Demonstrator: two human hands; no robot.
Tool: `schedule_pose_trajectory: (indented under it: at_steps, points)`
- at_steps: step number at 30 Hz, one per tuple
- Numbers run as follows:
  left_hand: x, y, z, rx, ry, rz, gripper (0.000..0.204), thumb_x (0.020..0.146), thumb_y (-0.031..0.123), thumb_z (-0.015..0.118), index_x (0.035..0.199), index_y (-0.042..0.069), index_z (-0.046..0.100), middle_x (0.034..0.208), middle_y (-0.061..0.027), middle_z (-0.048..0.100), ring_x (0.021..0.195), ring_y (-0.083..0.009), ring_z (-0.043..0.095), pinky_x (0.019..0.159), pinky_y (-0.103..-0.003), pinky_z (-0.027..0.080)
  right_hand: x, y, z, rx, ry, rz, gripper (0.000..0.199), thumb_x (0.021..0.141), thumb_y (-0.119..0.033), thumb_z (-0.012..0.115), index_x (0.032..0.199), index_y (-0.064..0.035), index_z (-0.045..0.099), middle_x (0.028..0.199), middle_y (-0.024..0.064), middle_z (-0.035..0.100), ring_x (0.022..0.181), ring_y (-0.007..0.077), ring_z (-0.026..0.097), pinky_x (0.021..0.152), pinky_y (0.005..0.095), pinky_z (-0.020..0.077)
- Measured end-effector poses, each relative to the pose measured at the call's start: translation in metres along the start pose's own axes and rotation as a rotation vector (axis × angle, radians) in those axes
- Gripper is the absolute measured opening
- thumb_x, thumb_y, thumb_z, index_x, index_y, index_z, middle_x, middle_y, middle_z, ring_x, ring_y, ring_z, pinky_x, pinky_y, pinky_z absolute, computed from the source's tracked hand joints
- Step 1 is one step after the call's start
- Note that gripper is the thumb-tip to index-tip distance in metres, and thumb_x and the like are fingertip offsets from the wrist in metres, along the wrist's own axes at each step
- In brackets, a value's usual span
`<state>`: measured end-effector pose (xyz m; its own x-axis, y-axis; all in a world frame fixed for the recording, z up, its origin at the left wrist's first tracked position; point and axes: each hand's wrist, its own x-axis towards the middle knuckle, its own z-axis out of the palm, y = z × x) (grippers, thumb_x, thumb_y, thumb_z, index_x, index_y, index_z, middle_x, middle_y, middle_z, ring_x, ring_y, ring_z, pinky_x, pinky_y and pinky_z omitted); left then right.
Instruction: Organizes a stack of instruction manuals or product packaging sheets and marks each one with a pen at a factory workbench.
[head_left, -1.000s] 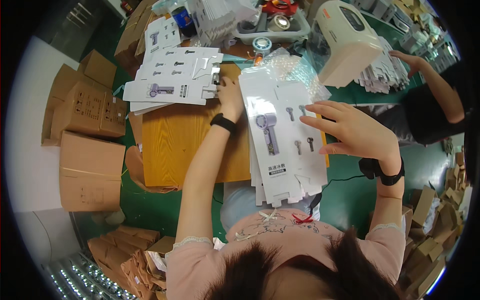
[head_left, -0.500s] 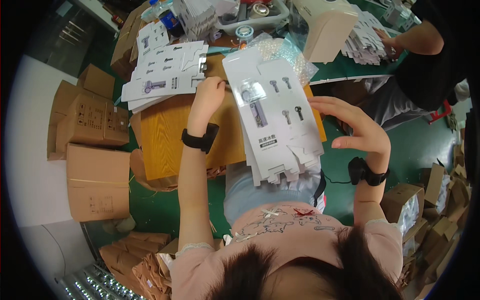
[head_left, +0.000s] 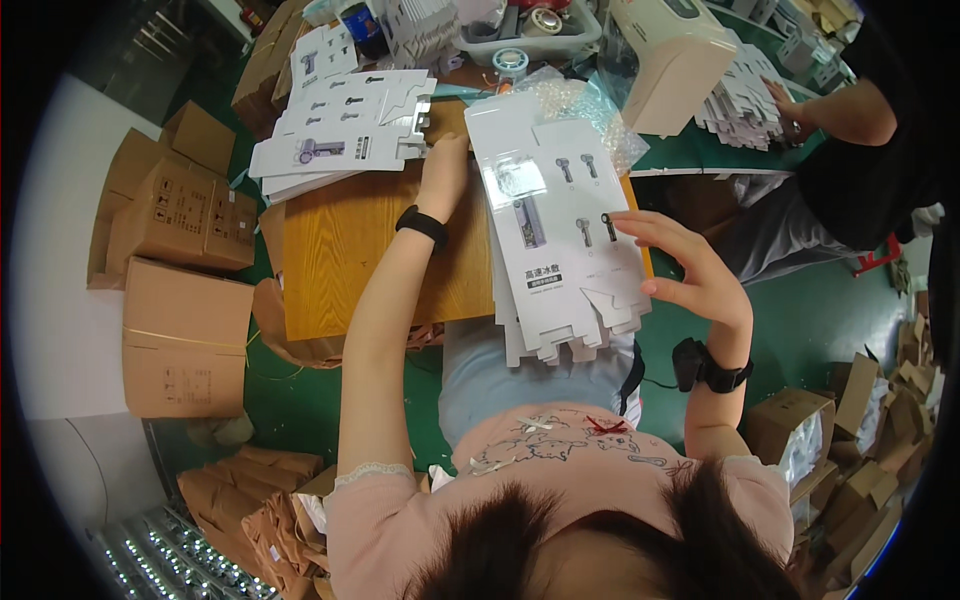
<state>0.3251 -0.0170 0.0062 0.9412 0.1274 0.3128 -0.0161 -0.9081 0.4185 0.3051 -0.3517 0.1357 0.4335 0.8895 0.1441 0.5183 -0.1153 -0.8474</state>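
Note:
A stack of flat, unfolded white card boxes (head_left: 560, 240), printed with small handheld fans, lies tilted across the near edge of the wooden table, reaching over my lap. My left hand (head_left: 446, 178) is closed at the left of this stack, over the table; whatever its fingers hold, if anything, is hidden. My right hand (head_left: 700, 268) has its fingers spread, with the fingertips over the right side of the top box. A second pile of the same flat boxes (head_left: 345, 125) lies at the table's far left, close to my left fingers.
Bubble wrap (head_left: 575, 110), a round blue-and-white fan part (head_left: 511, 66) and a clear plastic bin (head_left: 530, 45) sit behind the wooden table (head_left: 350, 280). A beige machine (head_left: 665, 60) stands at the back. A co-worker's hand (head_left: 790, 110) rests by more flat boxes. Cartons (head_left: 185, 340) line the left.
My left hand has moved slightly away and to the right, toward the far end of the stack. My right hand has come left, its fingertips now over the top box.

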Motion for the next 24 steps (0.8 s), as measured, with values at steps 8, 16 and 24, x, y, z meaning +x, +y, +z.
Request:
schedule_pose_trajectory:
  at_steps: [8, 16, 24]
  points:
    - [0.015, 0.004, -0.019, -0.047, 0.405, -0.129, 0.012, 0.074, -0.004, 0.051, 0.086, -0.006, 0.052, 0.078, -0.0189, 0.055, 0.072, -0.0301, 0.06, 0.062, -0.034, 0.049, -0.02, 0.0, 0.0, 0.081, 0.107, 0.114, 0.051, 0.075, -0.029, 0.059, 0.116, -0.0007, 0.048, 0.122, 0.0113, 0.045, 0.11, 0.0214, 0.044, 0.086, 0.0305, 0.0371]
    - [-0.022, 0.101, -0.124, -1.459, 0.806, -0.02, 0.015, 0.081, 0.004, 0.054, 0.095, -0.001, 0.054, 0.095, -0.0124, 0.059, 0.077, -0.0177, 0.06, 0.058, -0.022, 0.046, 0.004, 0.007, -0.011, 0.367, 0.368, 0.305, 0.05, 0.076, -0.029, 0.06, 0.115, 0.0009, 0.049, 0.082, 0.0061, 0.054, 0.071, 0.0111, 0.053, 0.064, 0.0208, 0.0415]
    - [-0.08, 0.181, -0.097, -1.468, 0.175, 0.128, 0.03, 0.072, 0.007, 0.065, 0.099, -0.002, 0.055, 0.095, -0.0116, 0.059, 0.088, -0.0158, 0.054, 0.072, -0.021, 0.041, 0.044, -0.01, 0.028, 1.189, 0.034, -0.049, 0.056, 0.079, -0.032, 0.058, 0.119, 0.0044, 0.043, 0.06, 0.0017, 0.046, 0.056, 0.0094, 0.048, 0.053, 0.0195, 0.0401]
